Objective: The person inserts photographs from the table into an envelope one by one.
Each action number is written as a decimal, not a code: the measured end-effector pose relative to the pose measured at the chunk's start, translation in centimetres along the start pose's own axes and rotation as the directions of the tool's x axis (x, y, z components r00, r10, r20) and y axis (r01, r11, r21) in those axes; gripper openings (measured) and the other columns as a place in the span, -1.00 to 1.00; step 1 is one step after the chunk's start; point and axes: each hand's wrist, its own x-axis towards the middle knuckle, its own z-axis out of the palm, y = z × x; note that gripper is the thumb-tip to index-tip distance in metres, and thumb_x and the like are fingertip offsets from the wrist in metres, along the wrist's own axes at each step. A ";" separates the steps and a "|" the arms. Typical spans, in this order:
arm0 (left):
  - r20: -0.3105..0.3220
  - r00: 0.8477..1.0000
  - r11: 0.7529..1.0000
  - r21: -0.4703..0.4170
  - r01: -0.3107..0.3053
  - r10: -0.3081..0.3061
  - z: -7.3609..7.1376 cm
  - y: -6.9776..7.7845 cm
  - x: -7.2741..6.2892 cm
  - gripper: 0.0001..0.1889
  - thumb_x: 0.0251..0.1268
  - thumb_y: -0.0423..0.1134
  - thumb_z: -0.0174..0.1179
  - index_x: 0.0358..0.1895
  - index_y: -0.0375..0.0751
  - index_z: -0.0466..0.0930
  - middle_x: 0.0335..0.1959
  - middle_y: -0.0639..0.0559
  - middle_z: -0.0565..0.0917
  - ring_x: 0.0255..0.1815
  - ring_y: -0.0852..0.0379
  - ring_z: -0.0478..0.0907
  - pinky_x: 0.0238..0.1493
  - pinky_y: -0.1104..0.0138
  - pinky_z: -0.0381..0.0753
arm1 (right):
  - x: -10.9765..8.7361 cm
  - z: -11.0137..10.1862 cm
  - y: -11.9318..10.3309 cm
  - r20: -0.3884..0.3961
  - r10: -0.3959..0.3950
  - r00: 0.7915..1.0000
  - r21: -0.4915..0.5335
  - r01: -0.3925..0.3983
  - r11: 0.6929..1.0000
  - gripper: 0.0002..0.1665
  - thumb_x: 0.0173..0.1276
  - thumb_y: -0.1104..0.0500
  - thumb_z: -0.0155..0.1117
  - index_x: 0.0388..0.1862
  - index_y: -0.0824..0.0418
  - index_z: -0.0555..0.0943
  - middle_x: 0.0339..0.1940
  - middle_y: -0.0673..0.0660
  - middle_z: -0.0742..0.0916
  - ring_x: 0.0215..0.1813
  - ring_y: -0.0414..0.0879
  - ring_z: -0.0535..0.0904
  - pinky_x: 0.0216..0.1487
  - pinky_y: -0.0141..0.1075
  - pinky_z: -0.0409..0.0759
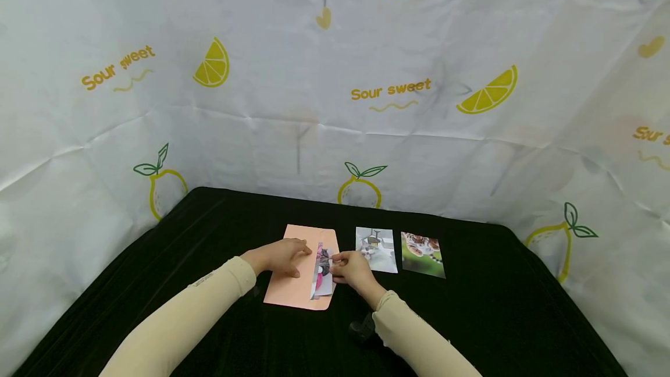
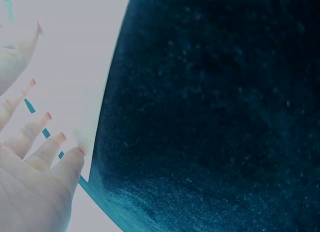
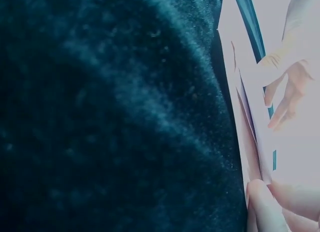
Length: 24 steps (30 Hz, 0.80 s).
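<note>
A pink paper envelope (image 1: 285, 292) lies flat on the dark cloth. A photo (image 1: 325, 285) with grey and pink patches sits partly inside its opening, along the right side. My left hand (image 1: 282, 256) rests on the envelope with fingers spread; in the left wrist view that hand (image 2: 37, 182) lies across the pale sheet. With thumb and fingers, my right hand (image 1: 355, 272) pinches the photo's right edge. In the right wrist view, the right fingertips (image 3: 260, 192) meet at the layered paper edge. How deep the photo reaches is hidden.
To the right of the envelope lie a photo with a grey-white scene (image 1: 384, 258) and a green photo of an animal (image 1: 421, 263). A small dark object (image 1: 361, 329) is near the right sleeve. Behind the table hangs a white lemon-print curtain (image 1: 272, 74).
</note>
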 end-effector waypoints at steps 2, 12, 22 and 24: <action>-0.001 1.000 1.000 0.000 0.002 -0.002 0.0 0.0 0.0 -0.43 0.16 -0.15 0.38 0.28 -0.08 0.49 0.47 -0.09 0.29 0.52 -0.09 0.14 0.50 0.05 0.16 | 0.0 0.1 -0.1 0.010 0.001 1.000 -0.003 -0.001 1.000 -0.63 0.22 0.47 0.30 0.03 0.50 0.59 -0.37 0.22 0.71 -0.40 -0.21 0.66 -0.30 -0.27 0.74; -0.002 1.000 1.000 0.008 0.006 -0.006 0.3 -0.4 0.4 -0.43 0.17 -0.14 0.37 0.29 -0.06 0.48 0.48 -0.09 0.28 0.52 -0.09 0.14 0.49 0.05 0.17 | 0.1 0.2 -0.3 0.059 -0.041 0.997 -0.006 0.041 0.999 -0.64 0.10 0.52 0.37 -0.07 0.51 0.64 -0.43 0.22 0.75 -0.41 -0.17 0.68 -0.29 -0.24 0.74; 0.002 1.000 1.000 0.000 0.003 -0.003 0.2 -0.4 0.4 -0.44 0.17 -0.14 0.38 0.27 -0.06 0.49 0.47 -0.09 0.28 0.52 -0.07 0.15 0.49 0.06 0.18 | 0.3 0.5 0.0 0.031 -0.022 0.999 -0.087 0.025 0.996 -0.61 0.04 0.45 0.46 -0.08 0.40 0.69 -0.47 0.13 0.77 -0.46 -0.24 0.63 -0.31 -0.31 0.73; 0.001 1.000 1.000 -0.004 0.000 0.000 0.2 -0.3 0.3 -0.44 0.16 -0.15 0.38 0.27 -0.07 0.49 0.47 -0.10 0.28 0.52 -0.08 0.15 0.49 0.05 0.18 | 0.2 0.6 0.0 0.026 -0.027 0.999 -0.109 0.030 0.994 -0.62 0.03 0.43 0.48 -0.09 0.38 0.70 -0.49 0.12 0.77 -0.48 -0.26 0.62 -0.34 -0.33 0.72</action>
